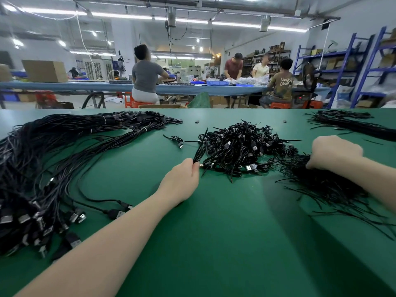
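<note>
A heap of coiled black USB cables (242,146) lies in the middle of the green table (214,232). My left hand (182,181) rests on the table just left of the heap and pinches a small bunch of thin black ties (200,146) that stands up from its fingers. My right hand (334,152) is curled, knuckles up, on a loose pile of black ties (321,185) at the right; its fingertips are hidden in the pile.
Long bundles of uncoiled black USB cables (42,168) spread over the table's left side. Another bundle of black ties (351,123) lies at the far right. One coiled cable (179,141) sits apart. Several people work at a blue bench (85,85) behind.
</note>
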A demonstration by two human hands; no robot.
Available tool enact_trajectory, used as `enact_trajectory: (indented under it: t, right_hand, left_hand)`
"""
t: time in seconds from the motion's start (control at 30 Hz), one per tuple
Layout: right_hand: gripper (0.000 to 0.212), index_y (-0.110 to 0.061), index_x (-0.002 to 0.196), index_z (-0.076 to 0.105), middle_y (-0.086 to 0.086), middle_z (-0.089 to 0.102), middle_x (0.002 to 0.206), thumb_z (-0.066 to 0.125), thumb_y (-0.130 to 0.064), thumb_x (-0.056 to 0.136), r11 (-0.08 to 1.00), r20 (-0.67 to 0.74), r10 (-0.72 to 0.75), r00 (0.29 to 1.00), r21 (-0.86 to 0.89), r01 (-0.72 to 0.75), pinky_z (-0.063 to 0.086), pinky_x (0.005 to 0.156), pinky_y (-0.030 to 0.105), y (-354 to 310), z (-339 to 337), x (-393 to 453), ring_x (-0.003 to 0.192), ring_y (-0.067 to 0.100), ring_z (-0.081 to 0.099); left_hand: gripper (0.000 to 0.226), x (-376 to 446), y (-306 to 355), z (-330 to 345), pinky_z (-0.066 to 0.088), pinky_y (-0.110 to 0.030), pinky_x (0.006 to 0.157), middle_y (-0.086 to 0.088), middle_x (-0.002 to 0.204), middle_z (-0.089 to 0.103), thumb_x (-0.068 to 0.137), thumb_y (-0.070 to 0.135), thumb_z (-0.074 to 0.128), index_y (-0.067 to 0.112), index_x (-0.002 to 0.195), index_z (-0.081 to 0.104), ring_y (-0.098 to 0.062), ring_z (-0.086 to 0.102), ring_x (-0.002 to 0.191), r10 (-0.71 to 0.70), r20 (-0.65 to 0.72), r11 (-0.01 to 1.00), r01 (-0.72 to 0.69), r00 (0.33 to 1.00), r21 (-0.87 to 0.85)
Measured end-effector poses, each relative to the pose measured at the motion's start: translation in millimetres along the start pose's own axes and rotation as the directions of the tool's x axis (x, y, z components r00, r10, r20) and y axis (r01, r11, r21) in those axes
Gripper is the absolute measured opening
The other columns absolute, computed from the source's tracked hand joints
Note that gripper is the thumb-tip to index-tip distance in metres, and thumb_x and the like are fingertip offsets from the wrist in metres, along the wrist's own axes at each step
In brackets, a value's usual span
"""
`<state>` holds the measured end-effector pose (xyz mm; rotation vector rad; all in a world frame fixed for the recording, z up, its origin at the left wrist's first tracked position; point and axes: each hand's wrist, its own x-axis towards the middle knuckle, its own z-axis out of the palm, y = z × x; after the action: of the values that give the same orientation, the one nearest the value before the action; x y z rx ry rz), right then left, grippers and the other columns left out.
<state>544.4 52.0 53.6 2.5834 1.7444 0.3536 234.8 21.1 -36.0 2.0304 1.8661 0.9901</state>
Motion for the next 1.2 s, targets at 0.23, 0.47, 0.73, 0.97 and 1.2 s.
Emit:
enact_trajectory:
  t: [0.23, 0.47, 0.73, 0.97, 1.2]
  right_hand:
    - [0.016, -0.01, 0.066, 0.051, 0.002, 0.05, 0.065, 0.057, -0.003, 0.078, 0.985, -0.114, -0.082, 0.99, -0.159, 0.063, 0.029, 0.049, 0.023, -16, -10, -12, 0.055, 0.017, 0.048]
    - [0.023, -0.018, 0.093, 0.064, -0.001, 0.061, 0.089, 0.05, -0.035, 0.096, 0.709, -0.375, -0.662, 0.648, -0.035, 0.704, 0.054, 0.069, 0.032, -81, -18, -65, 0.083, 0.017, 0.059]
    - [0.03, -0.02, 0.109, 0.065, -0.001, 0.062, 0.108, 0.043, -0.038, 0.099, 0.596, -0.537, -0.609, 0.584, 0.176, 0.783, 0.04, 0.083, 0.031, -156, 28, -88, 0.104, 0.021, 0.053]
    - [0.018, -0.014, 0.091, 0.074, 0.004, 0.067, 0.087, 0.062, -0.028, 0.092, 0.451, -0.653, -0.508, 0.562, 0.354, 0.819, 0.046, 0.076, 0.04, -160, 44, -91, 0.087, 0.028, 0.058]
    - [0.028, -0.024, 0.102, 0.071, -0.002, 0.066, 0.099, 0.052, -0.044, 0.094, 0.513, -0.618, -0.603, 0.504, 0.183, 0.839, 0.039, 0.084, 0.031, -153, 32, -90, 0.099, 0.021, 0.055]
  left_hand:
    - [0.038, -1, 2, -1, 0.028, -0.035, 0.054, -0.001, 0.067, 0.044, 0.102, 0.037, 0.029, 0.015, 0.071, 0.028, -0.021, 0.038, 0.059, -0.022, 0.003, 0.999, 0.022, 1.0, -0.044]
    - [0.039, 2, -2, -3, 0.044, -0.041, 0.074, -0.013, 0.089, 0.06, 0.103, 0.039, 0.027, 0.01, 0.081, 0.04, -0.03, 0.051, 0.075, -0.038, 0.028, 0.991, 0.041, 0.999, -0.13]
    - [0.037, 7, -13, -15, 0.035, -0.039, 0.067, -0.009, 0.082, 0.049, 0.103, 0.039, 0.03, 0.022, 0.071, 0.023, -0.032, 0.043, 0.074, 0.004, 0.058, 0.987, -0.013, 0.998, 0.161]
    - [0.018, 11, -12, 0, 0.02, -0.032, 0.053, -0.008, 0.098, 0.065, 0.102, 0.025, 0.034, 0.016, 0.088, 0.028, -0.032, 0.063, 0.085, 0.134, 0.042, 0.809, -0.134, 0.99, 0.572]
    - [0.017, 10, -14, 2, 0.013, -0.029, 0.051, 0.003, 0.091, 0.063, 0.094, 0.015, 0.037, 0.019, 0.083, 0.025, -0.021, 0.066, 0.084, 0.165, 0.054, 0.677, -0.153, 0.985, 0.72]
